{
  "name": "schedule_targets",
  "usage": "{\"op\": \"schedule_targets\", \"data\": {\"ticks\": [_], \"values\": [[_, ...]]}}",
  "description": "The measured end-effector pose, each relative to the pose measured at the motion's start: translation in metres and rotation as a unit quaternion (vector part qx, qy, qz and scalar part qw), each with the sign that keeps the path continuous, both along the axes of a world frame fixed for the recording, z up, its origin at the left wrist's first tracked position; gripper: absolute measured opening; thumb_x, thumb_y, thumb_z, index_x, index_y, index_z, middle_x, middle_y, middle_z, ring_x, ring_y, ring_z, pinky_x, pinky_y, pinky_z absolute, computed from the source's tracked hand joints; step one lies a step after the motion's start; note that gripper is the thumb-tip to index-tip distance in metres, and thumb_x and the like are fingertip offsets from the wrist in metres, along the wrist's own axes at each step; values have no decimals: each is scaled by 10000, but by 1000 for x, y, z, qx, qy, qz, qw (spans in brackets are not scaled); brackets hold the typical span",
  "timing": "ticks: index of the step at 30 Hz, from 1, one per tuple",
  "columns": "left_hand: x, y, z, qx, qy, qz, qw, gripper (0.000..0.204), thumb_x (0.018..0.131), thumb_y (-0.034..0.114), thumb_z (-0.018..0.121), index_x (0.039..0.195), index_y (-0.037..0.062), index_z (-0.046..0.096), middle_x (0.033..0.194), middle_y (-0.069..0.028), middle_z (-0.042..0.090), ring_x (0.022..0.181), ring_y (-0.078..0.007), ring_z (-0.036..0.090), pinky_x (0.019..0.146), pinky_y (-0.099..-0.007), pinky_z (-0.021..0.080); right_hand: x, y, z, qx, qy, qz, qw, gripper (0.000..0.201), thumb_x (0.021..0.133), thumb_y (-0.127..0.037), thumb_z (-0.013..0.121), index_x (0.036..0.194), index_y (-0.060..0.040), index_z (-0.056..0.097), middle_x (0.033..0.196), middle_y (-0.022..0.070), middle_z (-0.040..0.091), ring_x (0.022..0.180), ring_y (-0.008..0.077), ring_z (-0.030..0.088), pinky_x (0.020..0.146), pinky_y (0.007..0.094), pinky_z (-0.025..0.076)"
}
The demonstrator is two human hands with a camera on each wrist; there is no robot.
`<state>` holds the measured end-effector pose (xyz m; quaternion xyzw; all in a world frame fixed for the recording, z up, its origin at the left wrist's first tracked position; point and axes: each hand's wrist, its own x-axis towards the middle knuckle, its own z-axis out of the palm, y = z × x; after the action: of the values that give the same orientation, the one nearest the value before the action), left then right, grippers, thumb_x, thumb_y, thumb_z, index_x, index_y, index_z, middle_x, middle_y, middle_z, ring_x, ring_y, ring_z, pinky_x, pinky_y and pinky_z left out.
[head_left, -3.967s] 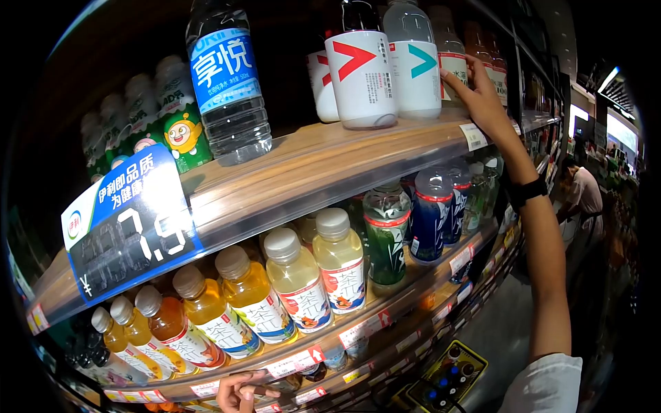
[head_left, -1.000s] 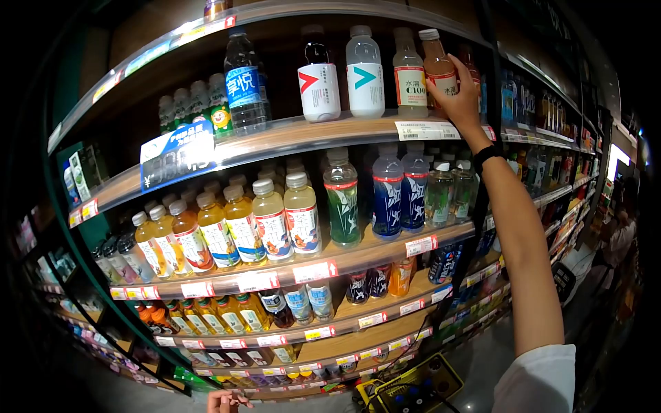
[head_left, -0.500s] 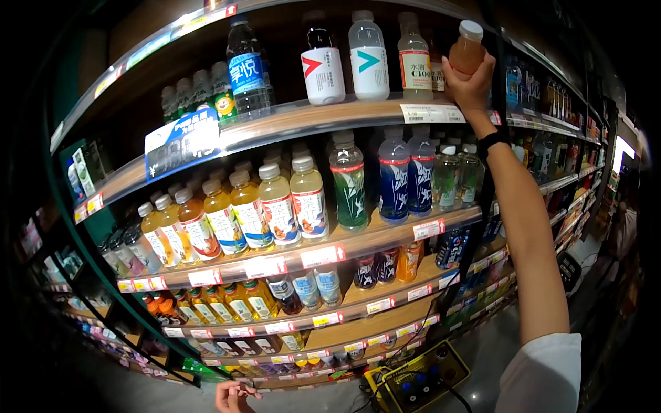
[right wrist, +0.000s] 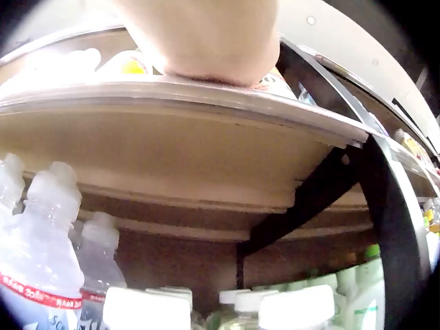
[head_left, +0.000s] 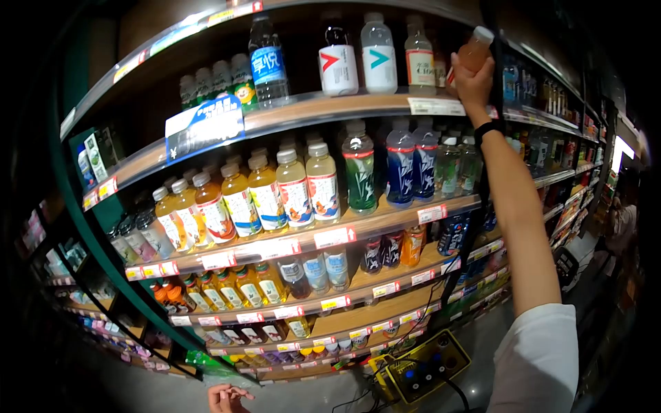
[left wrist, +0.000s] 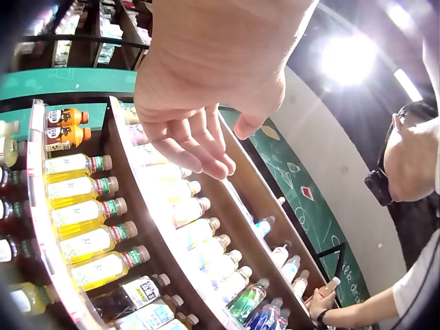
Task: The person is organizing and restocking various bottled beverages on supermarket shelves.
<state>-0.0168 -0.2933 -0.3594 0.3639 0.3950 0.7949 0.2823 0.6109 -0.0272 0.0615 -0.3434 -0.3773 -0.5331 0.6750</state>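
Observation:
My right hand (head_left: 472,84) grips a bottle of pinkish-orange drink (head_left: 474,52) with a white cap, tilted to the right at the right end of the upper shelf. A pale C100 drink bottle (head_left: 419,60) stands just left of it. In the right wrist view the hand (right wrist: 213,41) shows over the shelf edge, its fingers and the bottle hidden. My left hand (head_left: 228,398) hangs low in front of the shelves, holding nothing. Its fingers (left wrist: 196,141) are loosely bent in the left wrist view.
Two bottles with V-shaped marks (head_left: 337,69) and a water bottle (head_left: 268,65) share the upper shelf (head_left: 296,107). Rows of tea bottles (head_left: 242,206) fill the shelf below. A yellow-rimmed basket (head_left: 441,372) with cables and dark items sits on the floor.
My right hand has moved from beside the pale bottle to the pinkish-orange one, gripped it, raised it and tilted it rightward. The view has pulled back from the shelves. The left hand stays low.

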Motion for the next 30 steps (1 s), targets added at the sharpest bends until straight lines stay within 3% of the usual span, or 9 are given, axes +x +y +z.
{"op": "schedule_targets", "data": {"ticks": [2, 5, 9, 12, 18, 23, 25, 28, 30], "values": [[-1, -21, 18, -13, -90, -28, 995, 105, 935, 68, 630, 1032, 29, 632, 889, -80, 648, 803, -188, 646, 708, -301, 556, -10, -9, -6, -34, 17, 38, 999, 730, 833, -480, 815, 1318, -61, 465, 1246, 252, 625, 1119, 433, 644, 910, 476, 536], [-17, -26, 0, -22, -100, -56, 993, 114, 960, 92, 624, 1051, 29, 653, 911, -75, 668, 839, -181, 651, 768, -291, 539, -13, -13, -18, -51, 87, 87, 991, 802, 829, -478, 823, 1361, -36, 418, 1233, 260, 648, 1121, 409, 670, 939, 466, 532], [-16, -5, -6, 8, -21, -9, 1000, 273, 1018, 303, 506, 1011, 36, 563, 734, -59, 573, 690, -129, 592, 566, -267, 499, -17, -17, -29, 3, 109, 105, 988, 753, 798, -519, 829, 1241, 17, 541, 1171, 269, 675, 1081, 424, 677, 912, 472, 539], [-20, -3, -8, 29, -32, -29, 999, 254, 1018, 279, 511, 1019, 31, 565, 741, -63, 581, 704, -131, 596, 576, -265, 506, -10, -23, -24, -141, 127, 39, 981, 617, 741, -539, 858, 936, 36, 747, 975, 246, 748, 948, 384, 732, 865, 442, 565], [-13, -1, 0, 26, -18, -43, 999, 239, 1005, 267, 534, 1014, 31, 571, 747, -75, 584, 691, -148, 609, 561, -270, 503, -29, -41, -16, -115, -6, 36, 993, 731, 784, -487, 853, 1226, 18, 562, 1133, 198, 706, 1029, 334, 705, 900, 405, 553], [-2, -3, 4, 28, -26, -87, 995, 255, 975, 233, 592, 1047, -12, 583, 868, -149, 640, 701, -190, 649, 603, -307, 532, -85, -74, -21, -25, -48, 81, 995, 663, 795, -393, 873, 1227, -10, 547, 1084, 125, 695, 964, 283, 700, 883, 372, 552], [6, -2, 7, 37, -39, -132, 990, 287, 949, 194, 645, 1089, -51, 591, 993, -217, 690, 721, -227, 690, 651, -343, 562, -117, -101, -40, -122, -67, 282, 949, 581, 798, -321, 879, 1185, -7, 581, 1065, 95, 698, 933, 202, 696, 855, 340, 559], [41, 0, 20, 7, -4, -183, 983, 257, 960, 207, 638, 1040, -35, 604, 802, -154, 686, 696, -208, 669, 616, -339, 559, -168, -147, -92, -311, -37, 440, 842, 611, 823, -206, 827, 1294, 5, 501, 1063, 105, 678, 956, 176, 678, 881, 323, 550], [59, 0, 25, -14, 16, -276, 961, 310, 927, 158, 695, 1136, -38, 575, 940, -167, 707, 817, -220, 688, 737, -337, 570, -209, -174, -140, -410, -13, 515, 752, 604, 809, -189, 820, 1285, -7, 496, 1047, 112, 689, 953, 187, 694, 858, 339, 572]]}}
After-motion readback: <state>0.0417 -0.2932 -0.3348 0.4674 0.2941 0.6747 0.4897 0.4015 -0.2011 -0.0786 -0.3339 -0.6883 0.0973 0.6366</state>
